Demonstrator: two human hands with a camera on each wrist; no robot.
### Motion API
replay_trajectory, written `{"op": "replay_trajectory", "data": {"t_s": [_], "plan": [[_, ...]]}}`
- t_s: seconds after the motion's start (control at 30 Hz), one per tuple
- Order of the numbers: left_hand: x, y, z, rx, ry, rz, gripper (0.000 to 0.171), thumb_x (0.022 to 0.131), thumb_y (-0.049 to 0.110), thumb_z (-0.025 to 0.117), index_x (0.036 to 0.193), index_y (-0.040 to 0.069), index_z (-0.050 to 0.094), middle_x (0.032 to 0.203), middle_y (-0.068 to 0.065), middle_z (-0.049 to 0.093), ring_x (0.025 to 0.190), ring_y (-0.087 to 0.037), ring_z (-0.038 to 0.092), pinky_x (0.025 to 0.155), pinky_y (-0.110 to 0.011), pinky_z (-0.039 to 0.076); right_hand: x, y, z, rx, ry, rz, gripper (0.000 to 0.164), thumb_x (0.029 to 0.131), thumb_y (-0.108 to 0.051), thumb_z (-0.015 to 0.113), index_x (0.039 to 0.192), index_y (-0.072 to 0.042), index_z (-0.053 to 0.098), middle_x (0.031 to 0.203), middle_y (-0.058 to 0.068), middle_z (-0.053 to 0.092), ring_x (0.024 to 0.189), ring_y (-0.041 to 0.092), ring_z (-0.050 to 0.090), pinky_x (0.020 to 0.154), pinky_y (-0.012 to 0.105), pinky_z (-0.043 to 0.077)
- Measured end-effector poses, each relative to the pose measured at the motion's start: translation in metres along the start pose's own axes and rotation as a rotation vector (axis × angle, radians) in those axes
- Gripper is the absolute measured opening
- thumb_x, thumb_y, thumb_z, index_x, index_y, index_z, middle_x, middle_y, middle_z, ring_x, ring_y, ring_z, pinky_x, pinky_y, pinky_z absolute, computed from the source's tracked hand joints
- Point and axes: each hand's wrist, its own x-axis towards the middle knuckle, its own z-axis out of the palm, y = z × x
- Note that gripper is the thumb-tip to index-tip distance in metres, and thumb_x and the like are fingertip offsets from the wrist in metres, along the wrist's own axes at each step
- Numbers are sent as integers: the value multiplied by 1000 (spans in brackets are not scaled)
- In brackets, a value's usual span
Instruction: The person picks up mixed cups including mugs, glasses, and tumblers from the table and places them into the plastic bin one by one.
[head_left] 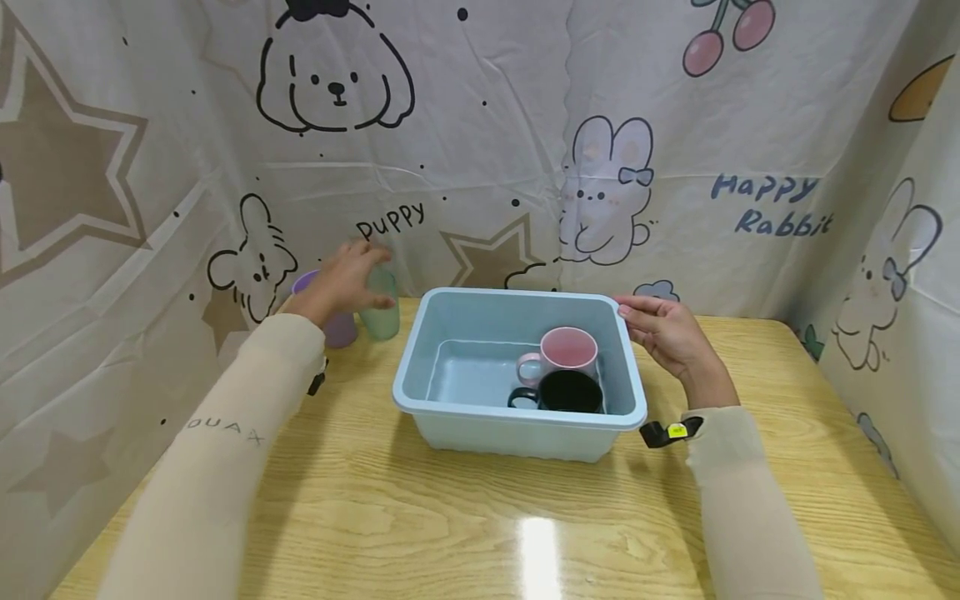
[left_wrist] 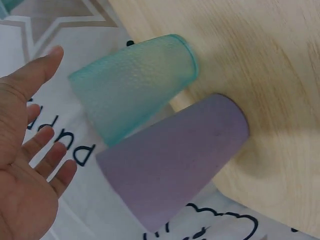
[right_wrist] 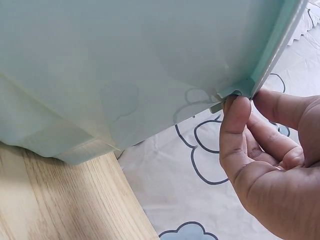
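Observation:
A light blue plastic basin [head_left: 517, 429] stands on the table, with a pink mug [head_left: 567, 350] and a black mug [head_left: 566, 392] inside at its right end. My right hand [head_left: 667, 333] pinches the basin's rim near the far right corner; in the right wrist view its fingers [right_wrist: 235, 117] are curled under the lip. To the left of the basin stand a translucent green cup [left_wrist: 137, 85] and a purple cup [left_wrist: 180, 160], side by side. Above them my left hand [head_left: 343, 279] hovers with fingers spread, apart from both in the left wrist view.
The wooden table [head_left: 390, 517] backs onto a patterned cloth [head_left: 480, 150] that also rises along the left and right sides. A wrist camera [head_left: 671, 432] sits on the right sleeve, close to the basin's near right corner.

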Motion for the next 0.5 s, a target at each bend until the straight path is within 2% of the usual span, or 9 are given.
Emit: {"op": "replay_trajectory", "data": {"t_s": [0.17,0.33,0.5], "plan": [[3,-7,10,18,-27,-19,87,86,37,84,156,12,39,161,-23,24,141,-47,24,117,-65,16,1,1,1,-7,-5,3,29,97,-11,71,123,1,68,110,2,72,96,12,71,87,24,57],[7,-4,18,50,-84,-44,92,85,40,84,158,11,36,161,-25,23,142,-49,22,118,-66,15,2,2,2,-25,-8,3,34,97,-12,72,127,3,65,110,1,71,96,12,71,87,24,57],[13,0,21,84,-111,-49,92,86,39,83,159,12,34,161,-25,22,141,-48,21,117,-64,16,2,2,0,-9,-9,-8,30,97,-11,71,123,1,68,109,2,72,95,13,71,86,24,58]]}}
